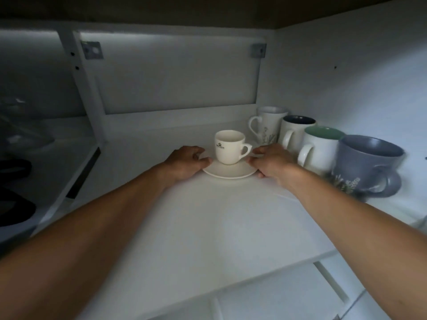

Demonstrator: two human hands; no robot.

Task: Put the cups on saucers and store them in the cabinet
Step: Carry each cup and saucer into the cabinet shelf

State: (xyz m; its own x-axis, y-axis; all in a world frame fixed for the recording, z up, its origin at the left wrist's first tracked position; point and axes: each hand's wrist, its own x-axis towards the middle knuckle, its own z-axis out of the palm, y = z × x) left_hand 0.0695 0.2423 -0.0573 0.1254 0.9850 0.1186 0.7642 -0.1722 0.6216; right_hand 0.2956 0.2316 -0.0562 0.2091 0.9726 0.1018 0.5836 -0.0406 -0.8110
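Note:
A small white cup (228, 148) with a dark crown logo stands upright on a white saucer (228, 172), handle to the right. The saucer rests on the white cabinet shelf (208, 227), well inside the cabinet. My left hand (184, 163) grips the saucer's left rim with thumb and fingers. On the opposite rim, my right hand (271, 163) holds on the same way. Both forearms reach in from the front edge.
Several mugs line the right wall: a white floral mug (265, 125), a dark-lined one (295, 132), a green-lined one (320, 148) and a big blue mug (367, 167). A divider panel (92, 107) bounds the left; drawer fronts (323, 285) lie below.

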